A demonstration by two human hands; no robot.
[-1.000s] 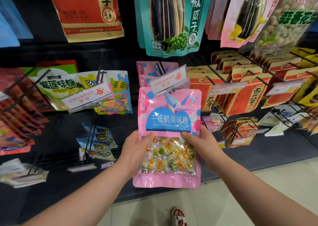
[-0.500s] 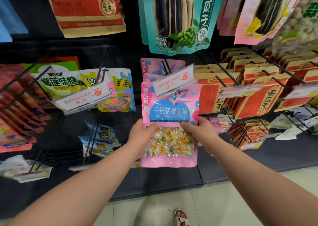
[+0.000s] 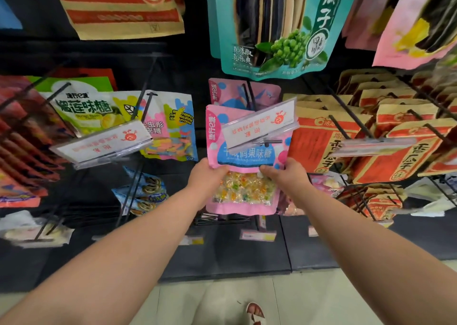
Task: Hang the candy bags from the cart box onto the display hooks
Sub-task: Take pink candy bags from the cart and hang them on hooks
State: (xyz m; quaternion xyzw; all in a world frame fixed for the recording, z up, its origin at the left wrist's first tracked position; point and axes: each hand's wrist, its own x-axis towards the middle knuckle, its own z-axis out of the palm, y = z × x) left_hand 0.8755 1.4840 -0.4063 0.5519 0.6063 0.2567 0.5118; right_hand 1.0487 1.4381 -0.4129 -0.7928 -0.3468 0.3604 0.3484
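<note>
While both hands grip it, the bag (image 3: 243, 173) hangs upright. Left hand (image 3: 206, 176) pinches at nine o'clock, right hand (image 3: 284, 176) at three.

I hold the pink candy bag (image 3: 243, 166) upright with both hands: my left hand (image 3: 206, 177) grips its left edge, my right hand (image 3: 284, 176) its right edge. The bag's top sits behind the white price tag (image 3: 259, 124) on the display hook (image 3: 272, 142). Behind the tag hangs another pink bag (image 3: 244, 93). Left of the tag hangs a gummy bag (image 3: 173, 129); right of it, orange seed bags (image 3: 319, 139).
</note>
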